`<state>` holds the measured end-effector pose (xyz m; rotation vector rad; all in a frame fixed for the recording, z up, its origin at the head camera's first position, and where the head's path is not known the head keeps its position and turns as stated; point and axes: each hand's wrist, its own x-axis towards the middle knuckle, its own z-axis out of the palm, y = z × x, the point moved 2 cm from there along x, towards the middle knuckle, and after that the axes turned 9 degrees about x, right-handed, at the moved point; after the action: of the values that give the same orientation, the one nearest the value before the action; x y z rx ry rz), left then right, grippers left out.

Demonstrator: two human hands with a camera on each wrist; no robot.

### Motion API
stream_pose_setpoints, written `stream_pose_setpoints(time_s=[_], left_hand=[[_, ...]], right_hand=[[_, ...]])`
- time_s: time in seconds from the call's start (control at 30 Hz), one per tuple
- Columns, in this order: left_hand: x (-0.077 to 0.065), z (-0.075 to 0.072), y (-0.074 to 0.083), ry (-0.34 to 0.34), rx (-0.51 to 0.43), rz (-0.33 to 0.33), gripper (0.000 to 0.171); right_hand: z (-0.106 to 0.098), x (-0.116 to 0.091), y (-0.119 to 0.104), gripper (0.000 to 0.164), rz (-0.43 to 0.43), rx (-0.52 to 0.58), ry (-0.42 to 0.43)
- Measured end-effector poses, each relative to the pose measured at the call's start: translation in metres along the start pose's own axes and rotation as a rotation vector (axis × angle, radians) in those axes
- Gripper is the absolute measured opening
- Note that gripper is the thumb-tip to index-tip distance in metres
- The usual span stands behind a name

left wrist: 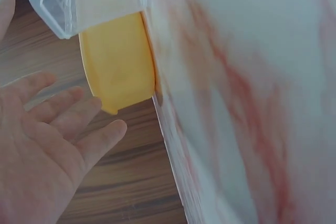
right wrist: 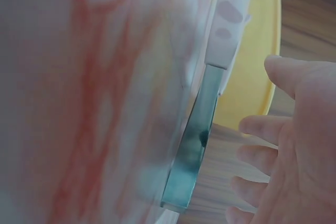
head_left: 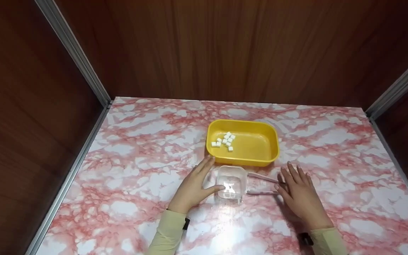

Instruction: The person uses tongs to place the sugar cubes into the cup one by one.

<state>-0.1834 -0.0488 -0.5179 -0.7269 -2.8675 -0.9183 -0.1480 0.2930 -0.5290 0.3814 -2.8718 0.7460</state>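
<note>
Flanking the near side of a yellow tub (head_left: 239,161), two bare hands have their fingers straight and apart. The left hand (head_left: 192,188) is at the tub's near left corner, fingertips up beside the wall, thumb reaching over the edge of a clear container (head_left: 233,177); whether it touches either one I cannot tell. That container sits just in front of the tub. A pair of tongs (right wrist: 197,129) lies in front of the tub's right half, spotted pale arms toward the clear container, metal bend toward the right. The right hand (head_left: 300,196) is off the tub's near right corner, thumb and fingers extended by that metal bend; contact there is unclear. White cubes (head_left: 225,141) lie loosely clustered inside the tub, in its left half. Under the tub is a red-and-white marbled table (head_left: 119,184); behind it stands a brown wood-grain panel (head_left: 207,49). Pale green sleeves (head_left: 164,232) come in from the side nearest the person, well apart from the tub
</note>
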Motion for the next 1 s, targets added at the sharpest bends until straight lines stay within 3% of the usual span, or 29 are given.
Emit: stream_pose_setpoints(time_s=[1.0], left_hand=[[0.006, 0.014, 0.021, -0.054, 0.044, 0.096, 0.100]], right_hand=[[0.012, -0.002, -0.020, 0.063, -0.016, 0.002, -0.118]])
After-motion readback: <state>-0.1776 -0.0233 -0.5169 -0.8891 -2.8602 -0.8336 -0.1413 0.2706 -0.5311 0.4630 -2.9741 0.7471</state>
